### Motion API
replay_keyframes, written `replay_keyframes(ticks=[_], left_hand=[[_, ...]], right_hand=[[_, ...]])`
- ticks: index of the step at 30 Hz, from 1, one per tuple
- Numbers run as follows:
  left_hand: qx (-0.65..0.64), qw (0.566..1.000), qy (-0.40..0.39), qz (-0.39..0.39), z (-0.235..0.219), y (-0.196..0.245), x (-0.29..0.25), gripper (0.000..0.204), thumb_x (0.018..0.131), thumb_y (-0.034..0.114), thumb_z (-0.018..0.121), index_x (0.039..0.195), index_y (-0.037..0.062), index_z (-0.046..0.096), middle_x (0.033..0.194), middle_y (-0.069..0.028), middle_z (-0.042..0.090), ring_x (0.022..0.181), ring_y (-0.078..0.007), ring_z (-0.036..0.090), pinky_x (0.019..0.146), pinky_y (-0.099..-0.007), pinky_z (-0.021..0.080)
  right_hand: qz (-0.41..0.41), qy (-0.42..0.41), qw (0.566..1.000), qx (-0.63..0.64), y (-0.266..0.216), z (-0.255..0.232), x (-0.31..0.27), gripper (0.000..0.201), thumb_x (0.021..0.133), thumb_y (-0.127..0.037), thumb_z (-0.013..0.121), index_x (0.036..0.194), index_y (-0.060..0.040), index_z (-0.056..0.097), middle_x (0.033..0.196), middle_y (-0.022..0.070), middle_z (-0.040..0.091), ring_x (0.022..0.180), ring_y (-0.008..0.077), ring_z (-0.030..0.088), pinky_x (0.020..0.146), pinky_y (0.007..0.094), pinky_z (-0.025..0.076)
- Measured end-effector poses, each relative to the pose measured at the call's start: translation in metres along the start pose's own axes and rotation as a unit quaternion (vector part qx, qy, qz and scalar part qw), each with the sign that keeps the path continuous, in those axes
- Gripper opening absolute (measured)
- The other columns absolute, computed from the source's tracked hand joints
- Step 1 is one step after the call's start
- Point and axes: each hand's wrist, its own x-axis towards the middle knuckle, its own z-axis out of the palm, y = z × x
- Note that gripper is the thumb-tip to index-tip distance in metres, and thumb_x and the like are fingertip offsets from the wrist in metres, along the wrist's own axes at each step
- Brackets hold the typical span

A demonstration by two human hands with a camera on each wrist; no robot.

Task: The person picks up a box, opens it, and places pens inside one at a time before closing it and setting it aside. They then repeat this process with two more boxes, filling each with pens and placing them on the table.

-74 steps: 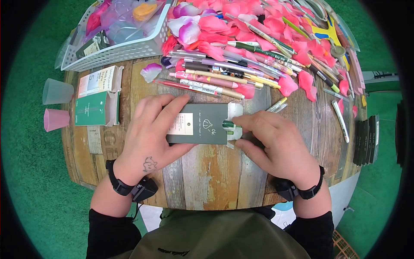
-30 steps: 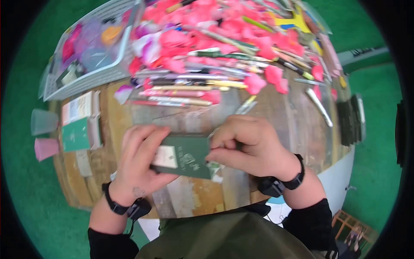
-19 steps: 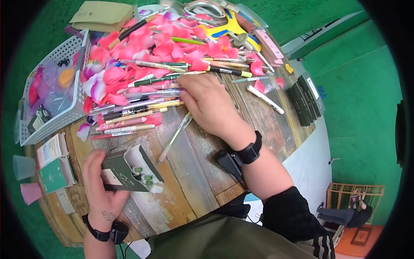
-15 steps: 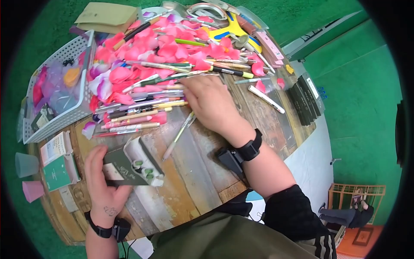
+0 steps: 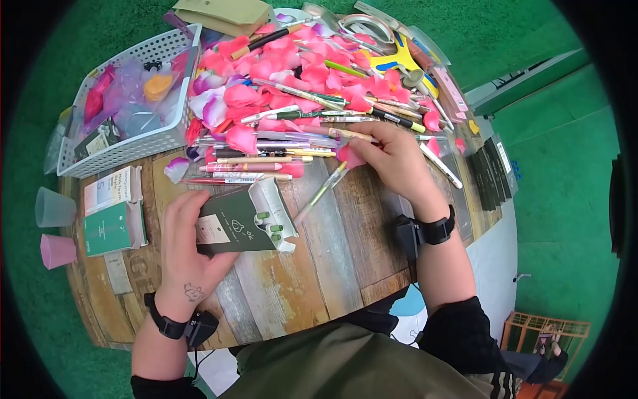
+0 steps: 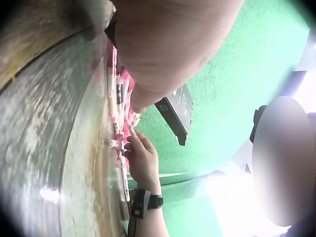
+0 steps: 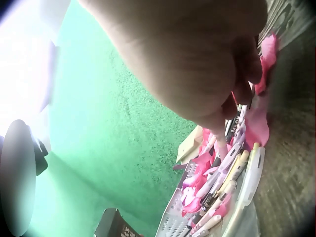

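Note:
My left hand (image 5: 185,249) grips a dark green cardboard box (image 5: 229,216) with white line drawings and a pale label. Its torn flap end faces right, and several green round ends (image 5: 276,229) show inside. In the left wrist view the box (image 6: 178,112) juts out beyond the palm. My right hand (image 5: 399,163) is at the right end of the row of pens and pinches a pale pen (image 5: 349,134) between thumb and fingers. A pink petal (image 5: 350,155) lies just under that thumb, and a pen with a yellow-green barrel (image 5: 322,191) lies slanted between the hands.
Pink petals (image 5: 242,96) and pens cover the table's far side. A white perforated basket (image 5: 126,156) stands far left, beside a green-and-white box (image 5: 106,226) and two plastic cups (image 5: 56,251). Yellow-handled scissors (image 5: 399,60) lie far right; dark boxes (image 5: 492,173) stand at the right edge.
My right hand has gone from the box's open end to the pens and now draws a pen rightward. My left hand has tilted the box so its open end shows.

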Motion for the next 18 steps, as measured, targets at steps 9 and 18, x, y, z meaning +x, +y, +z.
replay_keyframes(ticks=[9, 18], left_hand=[[-0.027, 0.999, -0.001, -0.02, 0.002, -0.005, -0.002, 0.081, 0.07, 0.011, 0.09, 0.142, 0.0031, 0.053, 0.137, -0.0192, 0.058, 0.126, -0.039, 0.058, 0.109, -0.0458, 0.046], [-0.036, 0.999, 0.012, -0.01, 0.001, -0.007, 0.001, 0.079, 0.071, 0.009, 0.089, 0.141, 0.0044, 0.054, 0.134, -0.0193, 0.058, 0.125, -0.0404, 0.058, 0.107, -0.0473, 0.048]], right_hand=[[-0.095, 0.022, 0.989, -0.116, -0.007, -0.008, 0.009, 0.027, 0.099, -0.017, 0.072, 0.12, -0.0006, 0.075, 0.098, 0.0157, 0.077, 0.086, 0.023, 0.074, 0.077, 0.036, 0.058], [-0.141, 0.0, 0.973, 0.184, -0.086, -0.014, -0.063, 0.018, 0.094, -0.009, 0.075, 0.109, 0.0008, 0.074, 0.099, 0.0067, 0.075, 0.086, 0.0115, 0.067, 0.076, 0.0274, 0.052]])
